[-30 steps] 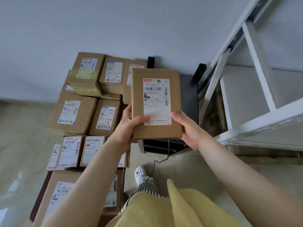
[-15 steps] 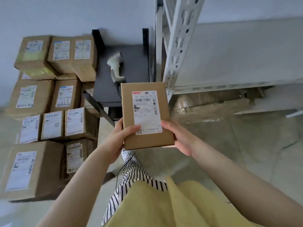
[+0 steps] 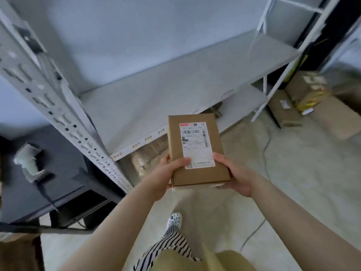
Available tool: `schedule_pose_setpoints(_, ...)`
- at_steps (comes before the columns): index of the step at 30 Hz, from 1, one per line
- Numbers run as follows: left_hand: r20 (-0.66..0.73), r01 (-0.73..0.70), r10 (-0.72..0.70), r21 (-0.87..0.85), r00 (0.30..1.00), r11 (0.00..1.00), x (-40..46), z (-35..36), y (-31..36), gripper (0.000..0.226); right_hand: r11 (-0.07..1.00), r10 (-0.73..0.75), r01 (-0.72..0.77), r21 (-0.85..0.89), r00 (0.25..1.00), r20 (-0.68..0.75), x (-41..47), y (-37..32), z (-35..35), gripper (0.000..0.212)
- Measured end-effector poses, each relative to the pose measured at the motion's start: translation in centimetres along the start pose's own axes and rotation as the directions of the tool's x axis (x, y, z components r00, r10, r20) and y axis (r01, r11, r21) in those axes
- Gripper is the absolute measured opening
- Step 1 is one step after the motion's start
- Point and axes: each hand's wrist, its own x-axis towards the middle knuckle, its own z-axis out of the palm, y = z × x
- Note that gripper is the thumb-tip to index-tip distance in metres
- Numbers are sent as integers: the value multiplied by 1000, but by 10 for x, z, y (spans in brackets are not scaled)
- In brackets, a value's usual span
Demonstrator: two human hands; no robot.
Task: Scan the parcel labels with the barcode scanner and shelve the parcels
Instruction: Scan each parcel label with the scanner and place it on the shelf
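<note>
A flat brown parcel [image 3: 197, 151] with a white label on top is held between both hands in front of me. My left hand [image 3: 166, 175] grips its near left corner, thumb lying on the label. My right hand [image 3: 232, 175] grips the near right edge, fingers underneath. Just beyond the parcel runs the white shelf board [image 3: 175, 90] of a metal rack, its front edge marked with small numbers. The white barcode scanner [image 3: 29, 161] stands on a dark table [image 3: 58, 173] at the far left, away from both hands.
A perforated white rack post [image 3: 58, 106] slants between the dark table and the shelf. Brown cartons [image 3: 289, 110] sit on the floor at the right, beside a second rack. More cartons lie under the shelf. A thin cable [image 3: 267, 153] trails across the pale floor.
The view has swung right, away from the stacked parcels, onto the white shelf. The parcel stays held in both hands and now hangs in front of the shelf's edge.
</note>
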Motion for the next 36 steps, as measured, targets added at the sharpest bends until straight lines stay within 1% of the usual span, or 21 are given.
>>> schedule_pose_setpoints(3,78,0,-5,64,997,998,50,41,41,98,996,8,3,89,991,-131,6,-27,-44,53)
schedule_pose_setpoints(5,110,0,-11,99,994,995,85,66,61,87,988,20,11,156,980,-196,16,-41,-71,47)
schedule_pose_setpoints(8,142,8,-28,135,989,991,139,98,90,65,971,38,29,235,961,-273,38,-66,-108,48)
schedule_pose_setpoints(11,170,-4,-26,171,985,985,188,121,121,60,961,52,45,274,940,-336,63,-93,-141,51)
schedule_pose_setpoints(14,209,-15,-31,213,978,977,234,144,155,57,951,59,67,301,918,-391,89,-123,-176,49)
schedule_pose_setpoints(17,243,-20,-48,270,969,963,273,171,190,53,935,71,82,346,910,-408,114,-147,-212,51)
schedule_pose_setpoints(18,256,-27,-50,288,965,957,286,180,200,55,925,84,82,371,907,-412,121,-153,-223,53)
schedule_pose_setpoints(20,264,-17,-73,324,962,946,309,198,213,68,904,112,79,421,905,-410,133,-163,-243,53)
schedule_pose_setpoints(21,258,-5,-87,337,962,942,321,206,217,69,896,128,73,438,902,-412,140,-167,-255,52)
schedule_pose_setpoints(23,234,9,-97,348,967,938,343,225,225,59,890,145,63,451,900,-412,152,-175,-281,52)
schedule_pose_setpoints(25,222,31,-114,350,968,936,368,248,232,56,891,151,53,451,902,-405,166,-182,-313,52)
schedule_pose_setpoints(27,217,31,-110,339,970,940,392,274,241,59,893,152,45,447,906,-396,181,-191,-348,52)
schedule_pose_setpoints(29,199,47,-113,312,973,949,418,301,249,70,899,149,36,436,911,-383,198,-203,-386,51)
schedule_pose_setpoints(30,187,56,-114,291,976,955,430,314,253,70,903,150,28,429,914,-376,205,-210,-405,51)
schedule_pose_setpoints(33,133,80,-115,244,984,967,462,355,268,59,914,169,-14,405,922,-350,227,-232,-463,56)
schedule_pose_setpoints(36,91,95,-115,207,989,974,492,395,287,59,922,186,-62,383,937,-297,242,-261,-517,57)
